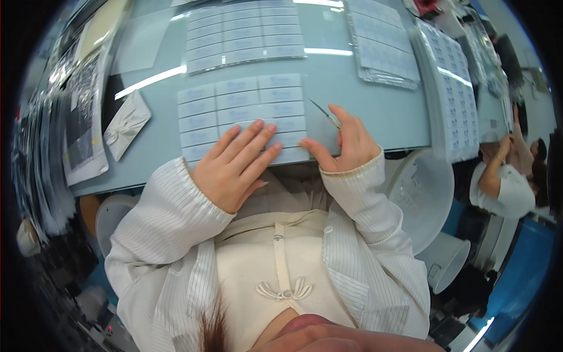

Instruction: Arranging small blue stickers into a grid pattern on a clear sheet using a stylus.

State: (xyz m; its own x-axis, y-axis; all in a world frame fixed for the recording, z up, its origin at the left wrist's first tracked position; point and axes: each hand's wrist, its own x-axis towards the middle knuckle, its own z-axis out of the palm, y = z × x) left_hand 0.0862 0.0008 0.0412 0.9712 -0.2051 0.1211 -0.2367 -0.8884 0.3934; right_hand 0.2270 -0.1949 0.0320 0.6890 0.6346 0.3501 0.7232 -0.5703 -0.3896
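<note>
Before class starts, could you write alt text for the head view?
A person's left hand rests on a pale gridded sheet; the right hand, holding a thin pointed tool, is at the sheet's right edge. More gridded sheets lie beyond on a glossy table.

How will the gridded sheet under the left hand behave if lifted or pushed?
The gridded sheet looks thin, so it's probably light and may flex when lifted. It lies flat on a glossy tabletop, so it would likely slide rather than tip.
</note>
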